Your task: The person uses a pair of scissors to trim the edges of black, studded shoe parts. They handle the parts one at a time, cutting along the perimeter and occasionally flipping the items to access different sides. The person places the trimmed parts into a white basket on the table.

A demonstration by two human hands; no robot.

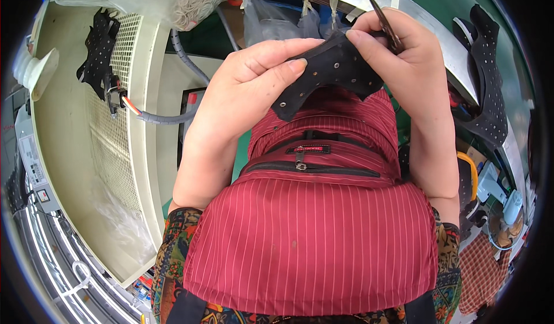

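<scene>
A black, curved piece of material (332,70) dotted with metal eyelets is held up between my hands, above my red striped apron. My left hand (254,81) is closed on its left end, with the thumb on the dotted face and the fingers behind. With thumb and forefinger, my right hand (401,58) pinches the upper right edge of the same piece. A slim, dark pair of scissors (382,18) is also tucked in that hand, its points up and away from me. My right hand's fingers partly hide the handles.
On the left, a cream tray (60,151) with a mesh panel (112,133) holds another dotted black piece (99,50). A grey cable (167,118) runs beside it. A bag of pale rings (196,4) lies at the back. More black pieces (485,70) lie far right, above a light-blue fan (508,205).
</scene>
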